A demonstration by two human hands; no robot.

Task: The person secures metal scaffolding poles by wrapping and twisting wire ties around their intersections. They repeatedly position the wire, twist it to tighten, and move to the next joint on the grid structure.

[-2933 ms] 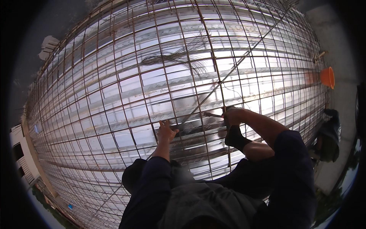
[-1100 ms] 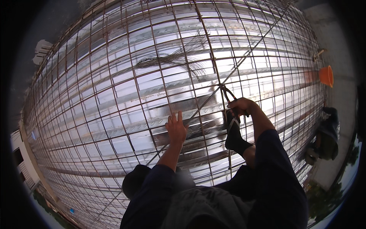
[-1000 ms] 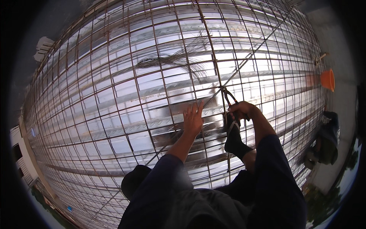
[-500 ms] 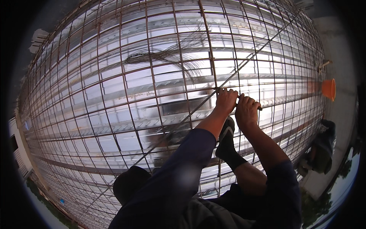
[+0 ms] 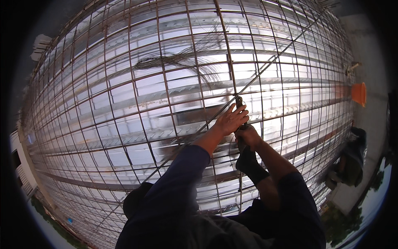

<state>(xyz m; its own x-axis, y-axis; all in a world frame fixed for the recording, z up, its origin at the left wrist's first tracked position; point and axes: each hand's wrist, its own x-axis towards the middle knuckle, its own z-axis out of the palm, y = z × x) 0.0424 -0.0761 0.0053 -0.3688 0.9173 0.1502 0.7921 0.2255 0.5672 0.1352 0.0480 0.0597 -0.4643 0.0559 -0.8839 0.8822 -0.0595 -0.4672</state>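
Observation:
My right hand [image 5: 248, 136] is closed round the lower end of a slim, dark hand tool [image 5: 239, 102], whose exact kind I cannot make out. Just above it, my left hand [image 5: 232, 120] curls its fingers over the tool's shaft. The tool's far tip reaches a crossing of the rusty steel rebar mesh [image 5: 230, 62], where a thin diagonal bar [image 5: 265, 68] passes over the grid. A fine curved wire shows beside the tip. Below my hands, my dark shoe is partly hidden by the right hand.
A loose bundle of tie wire [image 5: 166, 61] lies on the mesh, farther off and to the left. Shiny ribbed metal decking [image 5: 145, 101] spreads beneath the bars. At the right edge are an orange bucket [image 5: 359, 94] and a crouching person in dark clothes [image 5: 353, 155].
The tool has swung from lying crosswise to pointing away from me. My right hand has moved down and left, my left hand slightly down and left.

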